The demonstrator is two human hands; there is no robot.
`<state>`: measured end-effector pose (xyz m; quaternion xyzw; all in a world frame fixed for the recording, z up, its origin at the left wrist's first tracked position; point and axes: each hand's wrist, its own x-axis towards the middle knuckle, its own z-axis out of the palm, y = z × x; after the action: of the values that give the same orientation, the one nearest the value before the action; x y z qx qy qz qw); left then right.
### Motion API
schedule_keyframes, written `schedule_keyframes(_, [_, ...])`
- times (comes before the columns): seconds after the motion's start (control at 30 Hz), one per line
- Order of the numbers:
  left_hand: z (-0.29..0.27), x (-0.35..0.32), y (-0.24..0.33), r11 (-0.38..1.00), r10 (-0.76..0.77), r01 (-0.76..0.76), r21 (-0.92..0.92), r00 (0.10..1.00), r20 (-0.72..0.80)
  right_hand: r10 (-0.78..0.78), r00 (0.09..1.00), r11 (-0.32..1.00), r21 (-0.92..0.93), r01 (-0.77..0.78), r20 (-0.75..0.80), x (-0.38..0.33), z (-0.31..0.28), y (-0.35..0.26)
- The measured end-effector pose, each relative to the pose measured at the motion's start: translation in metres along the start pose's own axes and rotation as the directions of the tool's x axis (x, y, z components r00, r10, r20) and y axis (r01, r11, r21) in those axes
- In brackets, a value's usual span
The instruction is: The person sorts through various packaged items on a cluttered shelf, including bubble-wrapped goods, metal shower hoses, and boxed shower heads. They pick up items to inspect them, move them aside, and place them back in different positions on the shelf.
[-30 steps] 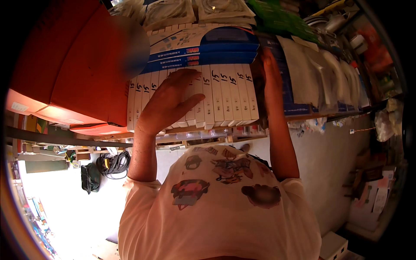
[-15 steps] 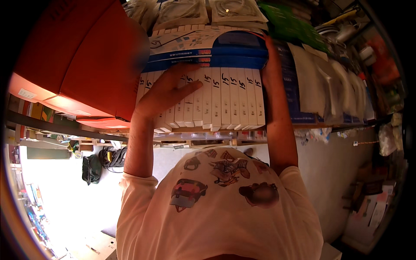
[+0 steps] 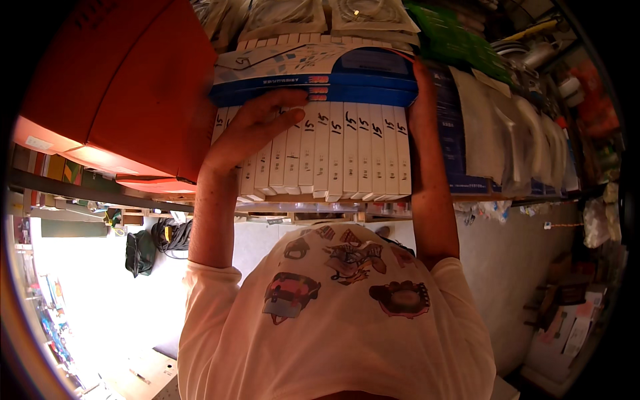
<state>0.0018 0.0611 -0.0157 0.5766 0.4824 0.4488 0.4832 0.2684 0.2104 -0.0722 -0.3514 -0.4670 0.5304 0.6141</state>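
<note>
At the upper left of the frame, a large red carton (image 3: 120, 80) filled the corner, its lower edge pale in the light, and below it, at the left, a dark green bag (image 3: 140, 253) lay on the floor beside a coil of black cable (image 3: 170, 238). Just right of the carton, the left hand (image 3: 250, 130) reached up from its forearm, loosely curved and closed round nothing, its thumb parted from the fingers; the fingertips rested at the front of a stack of blue-and-white boxes (image 3: 320, 81), while the thumb lay over the row of narrow white boxes (image 3: 350, 150) underneath. That stack lay flat across the upper middle of the frame, on top of the white boxes, which stood upright side by side with dark handwritten marks on their faces. Behind it, at the top, were clear packets (image 3: 283, 19) with coiled contents. Low in the middle was the person's pale shirt (image 3: 340, 320), printed with pictures. The right hand (image 3: 423, 87) stood along the right end of the stack, fingers pointing upward; whether it gripped could not be told. Farther right came a green package (image 3: 453, 37), a line of clear-wrapped packages (image 3: 483, 127) and, near the rim, pale plastic bags (image 3: 603, 223).
</note>
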Motion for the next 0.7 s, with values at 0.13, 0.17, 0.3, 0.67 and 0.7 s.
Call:
schedule_keyframes(0.13, [0.001, 0.0, 0.001, 1.0, -0.021, 0.021, -0.001, 0.999, -0.025, 0.014, 0.999, 1.0, -0.005, -0.014, 0.035, -0.002, -0.001, -0.001])
schedule_keyframes(0.17, [0.0, 0.0, 0.0, 1.0, -0.012, 0.012, 0.004, 1.0, -0.025, 0.01, 0.999, 1.0, -0.002, -0.01, 0.04, -0.004, 0.001, -0.004])
schedule_keyframes(0.3, [-0.002, 0.002, -0.002, 1.0, -0.003, 0.003, 0.014, 0.999, -0.034, -0.005, 0.999, 1.0, 0.018, 0.004, 0.052, -0.007, 0.004, -0.007])
schedule_keyframes(0.67, [-0.007, 0.005, -0.009, 0.999, 0.021, -0.022, -0.034, 0.999, -0.023, -0.061, 0.998, 0.998, -0.031, 0.061, 0.004, -0.006, 0.005, -0.005])
schedule_keyframes(0.7, [-0.006, 0.005, -0.007, 1.0, 0.007, -0.008, -0.03, 1.0, -0.029, -0.063, 0.998, 0.997, -0.045, 0.063, 0.0, -0.007, 0.006, -0.006])
